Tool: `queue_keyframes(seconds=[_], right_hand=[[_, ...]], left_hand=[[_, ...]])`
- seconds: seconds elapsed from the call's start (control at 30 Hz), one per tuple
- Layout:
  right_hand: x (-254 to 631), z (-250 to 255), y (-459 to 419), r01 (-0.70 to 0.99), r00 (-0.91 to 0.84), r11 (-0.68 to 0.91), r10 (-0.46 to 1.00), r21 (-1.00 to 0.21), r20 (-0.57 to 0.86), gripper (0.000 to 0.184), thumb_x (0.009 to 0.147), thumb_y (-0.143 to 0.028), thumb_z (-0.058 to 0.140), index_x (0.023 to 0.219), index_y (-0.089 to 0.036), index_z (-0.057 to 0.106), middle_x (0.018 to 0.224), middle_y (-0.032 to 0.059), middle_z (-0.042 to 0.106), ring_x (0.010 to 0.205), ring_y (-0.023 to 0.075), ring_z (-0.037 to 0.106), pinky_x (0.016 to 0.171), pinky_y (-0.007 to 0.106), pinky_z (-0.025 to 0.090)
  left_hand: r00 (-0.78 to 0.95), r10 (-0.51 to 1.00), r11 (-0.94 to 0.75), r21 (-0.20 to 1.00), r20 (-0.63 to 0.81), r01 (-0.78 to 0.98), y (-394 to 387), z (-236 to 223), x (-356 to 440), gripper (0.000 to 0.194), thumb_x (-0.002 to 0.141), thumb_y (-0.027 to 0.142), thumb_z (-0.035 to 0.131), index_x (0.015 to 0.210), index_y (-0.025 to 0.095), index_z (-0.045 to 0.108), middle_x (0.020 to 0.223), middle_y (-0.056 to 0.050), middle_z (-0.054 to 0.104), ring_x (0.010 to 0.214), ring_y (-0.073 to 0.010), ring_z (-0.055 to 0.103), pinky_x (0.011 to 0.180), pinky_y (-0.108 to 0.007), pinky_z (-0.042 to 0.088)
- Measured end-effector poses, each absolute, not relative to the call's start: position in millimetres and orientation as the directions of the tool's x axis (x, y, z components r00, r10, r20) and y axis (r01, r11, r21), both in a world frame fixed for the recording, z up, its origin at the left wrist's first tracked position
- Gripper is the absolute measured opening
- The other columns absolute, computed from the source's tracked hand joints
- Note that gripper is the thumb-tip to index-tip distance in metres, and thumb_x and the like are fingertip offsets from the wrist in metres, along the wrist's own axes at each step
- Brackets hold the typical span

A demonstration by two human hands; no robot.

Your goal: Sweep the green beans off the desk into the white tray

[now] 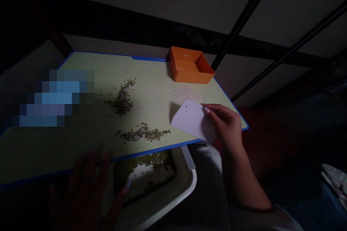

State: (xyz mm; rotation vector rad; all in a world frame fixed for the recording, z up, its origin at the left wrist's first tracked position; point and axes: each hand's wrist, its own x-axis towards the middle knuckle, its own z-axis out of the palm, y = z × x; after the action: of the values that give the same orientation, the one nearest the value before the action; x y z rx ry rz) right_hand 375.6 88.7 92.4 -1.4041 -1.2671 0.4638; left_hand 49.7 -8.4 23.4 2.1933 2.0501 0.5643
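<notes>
My right hand (226, 124) is closed on a white card (193, 119) and holds it tilted over the right part of a pale table with a blue edge (151, 151). My left hand (86, 191) holds a white tray (173, 202) below the table's front edge, fingers spread under and along it. The tray holds many green beans (146, 168). Two loose patches of green beans (123, 97) lie on the tabletop, one in the middle and one near the front edge (142, 133). A small heap of white rice (184, 94) lies just beyond the card.
An orange open box (189, 65) stands at the table's far right edge. A blurred blue patch (54, 97) covers the table's left side. Dark bars and pale panels rise behind the table. The surroundings are very dark.
</notes>
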Motion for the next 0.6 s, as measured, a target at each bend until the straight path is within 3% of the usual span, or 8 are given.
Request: queue_keyframes(seconds=[0.37,0.6], right_hand=[[377,88,103,0.292,0.252,0.161,0.938,-0.943,0.238,0.008,0.076,-0.030,0.075,0.081,-0.026,0.080,0.090,0.0026,0.081,0.084,0.0196,0.073,0.080,0.036,0.055],[385,81,91,0.292,0.277,0.141,0.934,-0.946,0.224,0.007,0.079,-0.030,0.075,0.084,-0.028,0.080,0.093,0.0012,0.081,0.086,0.0193,0.073,0.083,0.037,0.055]], left_hand=[[0.049,0.966,-0.125,0.289,0.256,0.949,-7,18,46,0.071,0.090,0.045,0.036,0.153,0.045,0.002,0.172,0.004,0.007,0.159,-0.0299,0.008,0.123,-0.071,0.005],[0.039,0.981,-0.097,0.305,0.190,0.947,-8,26,51,0.072,0.091,0.043,0.035,0.152,0.045,-0.002,0.173,0.002,0.004,0.159,-0.0290,0.004,0.122,-0.073,0.007]])
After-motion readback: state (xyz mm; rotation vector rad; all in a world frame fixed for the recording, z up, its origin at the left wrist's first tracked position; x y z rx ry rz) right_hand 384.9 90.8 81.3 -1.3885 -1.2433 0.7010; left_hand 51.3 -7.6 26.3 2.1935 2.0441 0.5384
